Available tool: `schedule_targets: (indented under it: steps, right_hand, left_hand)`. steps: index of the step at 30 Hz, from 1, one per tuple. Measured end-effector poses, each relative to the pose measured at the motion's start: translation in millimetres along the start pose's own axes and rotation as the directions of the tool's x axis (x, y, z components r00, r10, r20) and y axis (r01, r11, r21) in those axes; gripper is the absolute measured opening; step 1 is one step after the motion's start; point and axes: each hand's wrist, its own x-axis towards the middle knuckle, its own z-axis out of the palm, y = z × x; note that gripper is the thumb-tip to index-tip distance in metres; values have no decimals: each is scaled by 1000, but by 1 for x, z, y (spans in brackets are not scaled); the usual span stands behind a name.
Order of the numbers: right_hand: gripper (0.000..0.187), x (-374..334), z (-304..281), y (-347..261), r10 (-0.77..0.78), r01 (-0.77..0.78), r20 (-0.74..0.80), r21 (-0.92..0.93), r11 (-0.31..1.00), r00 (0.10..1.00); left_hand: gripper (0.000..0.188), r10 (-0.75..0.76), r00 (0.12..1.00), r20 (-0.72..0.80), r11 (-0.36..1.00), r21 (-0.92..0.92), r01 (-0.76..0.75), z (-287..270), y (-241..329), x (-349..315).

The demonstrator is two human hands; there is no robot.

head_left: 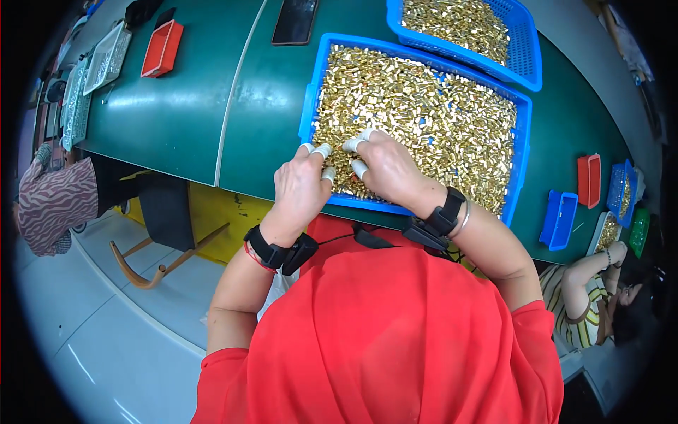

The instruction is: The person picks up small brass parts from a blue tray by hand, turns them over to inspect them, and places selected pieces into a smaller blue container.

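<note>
A large blue plastic tray (526,152) lies on the green table, spread with many small gold-coloured metal pieces (417,106) that look like short tubes. White finger covers sit on several of my fingertips. My left hand (300,180) is over the tray's near left corner, its fingers bent inward at the pieces. Close beside it, my right hand (388,168) reaches over the near rim with curled fingers among the pieces. Whatever either hand pinches is too small or hidden to make out.
Behind stands a blue basket (526,60) of similar pieces. A dark phone (295,20) lies at the back. Red bins (162,48) (589,180) and a blue bin (558,219) are on the table. People sit at left (60,201) and right (583,304); a chair (166,212) stands at left.
</note>
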Motion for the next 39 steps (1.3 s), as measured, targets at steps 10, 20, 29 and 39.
schedule_targets:
  steps: [10, 20, 29, 39]
  right_hand:
    - [21, 11, -2, -15, 61, -41, 144, -136, 990, 988]
    - [15, 16, 3, -14, 55, -47, 148, -53, 997, 987]
    - [15, 17, -2, -11, 47, -46, 154, -12, 999, 987]
    - [15, 16, 4, -10, 76, -74, 180, -21, 997, 981]
  left_hand:
    - [14, 113, 993, 41, 994, -3, -113, 1, -5, 4]
    - [21, 95, 983, 155, 995, 13, -98, -2, -13, 11]
    - [12, 131, 985, 114, 991, 9, -133, -2, -7, 10]
    - [12, 94, 987, 130, 995, 31, -98, 4, -4, 13]
